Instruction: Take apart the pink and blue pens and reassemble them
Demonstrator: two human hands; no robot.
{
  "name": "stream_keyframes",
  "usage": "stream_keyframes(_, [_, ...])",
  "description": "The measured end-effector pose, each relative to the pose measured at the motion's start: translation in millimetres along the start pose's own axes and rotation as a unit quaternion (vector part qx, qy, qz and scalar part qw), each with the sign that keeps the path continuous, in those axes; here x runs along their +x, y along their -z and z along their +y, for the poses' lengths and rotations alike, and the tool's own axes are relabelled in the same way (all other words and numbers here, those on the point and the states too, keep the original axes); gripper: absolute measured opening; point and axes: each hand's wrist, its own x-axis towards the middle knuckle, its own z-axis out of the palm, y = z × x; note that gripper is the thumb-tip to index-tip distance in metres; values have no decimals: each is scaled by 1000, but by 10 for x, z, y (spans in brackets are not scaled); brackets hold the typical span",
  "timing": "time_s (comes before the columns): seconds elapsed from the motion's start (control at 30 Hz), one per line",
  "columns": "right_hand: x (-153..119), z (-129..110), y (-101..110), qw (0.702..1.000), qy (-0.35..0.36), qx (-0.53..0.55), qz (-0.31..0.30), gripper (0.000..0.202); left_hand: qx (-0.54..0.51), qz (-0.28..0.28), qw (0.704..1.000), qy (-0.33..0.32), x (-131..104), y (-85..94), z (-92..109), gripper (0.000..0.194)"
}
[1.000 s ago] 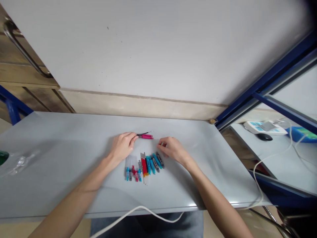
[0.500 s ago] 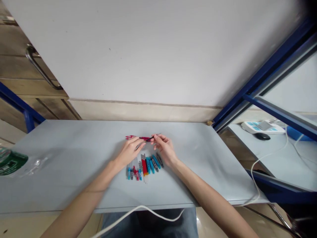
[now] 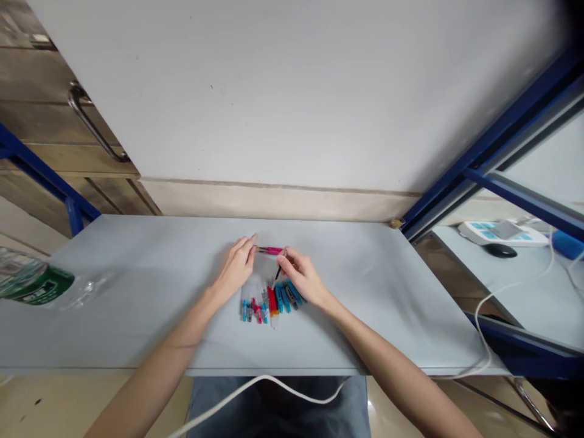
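Note:
My right hand (image 3: 301, 274) pinches a thin black pen refill (image 3: 278, 273), which slants down toward the row of parts. My left hand (image 3: 237, 264) rests on the desk with fingers stretched out, its fingertips beside the pink pen barrels (image 3: 271, 250); whether they touch is hard to tell. Below the hands lie several red refills (image 3: 272, 300), standing side by side in a row. To their right are blue and grey pen barrels (image 3: 285, 297), partly covered by my right hand. On the left of the row, clear pen parts with coloured ends (image 3: 254, 310) lie together.
A clear bottle with a green label (image 3: 43, 285) lies on the grey desk (image 3: 150, 292) at the left. A white cable (image 3: 269, 378) hangs across the front edge. Blue metal frame bars (image 3: 460, 152) rise at right, with a black mouse (image 3: 500, 250) beyond.
The dark refill has left my left fingers and is now in my right hand alone, tilted downward. My left hand has opened beside the pink barrels. The view has shifted slightly.

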Motion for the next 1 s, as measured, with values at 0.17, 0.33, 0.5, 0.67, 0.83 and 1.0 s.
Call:
stream_keyframes(0.17, [12,65,30,997,4,-68,-41,35,8,1,1000,20,8,8,-37,43])
stream_keyframes(0.33, [10,75,29,995,6,-80,-64,34,18,1,999,30,3,27,18,44])
stream_keyframes(0.5, [-5,69,6,990,35,-117,-69,35,25,-4,999,29,-4,14,22,47])
stream_keyframes(0.67, [-14,73,-10,986,46,-149,-57,35,38,-8,999,26,-9,-18,-7,48])
stream_keyframes(0.83, [-7,118,-1,988,18,-143,-57,37,34,-24,999,29,-14,-29,6,48])
stream_keyframes(1.0, [3,181,16,988,-76,-108,-82,43,31,-29,999,25,-15,-35,0,47])
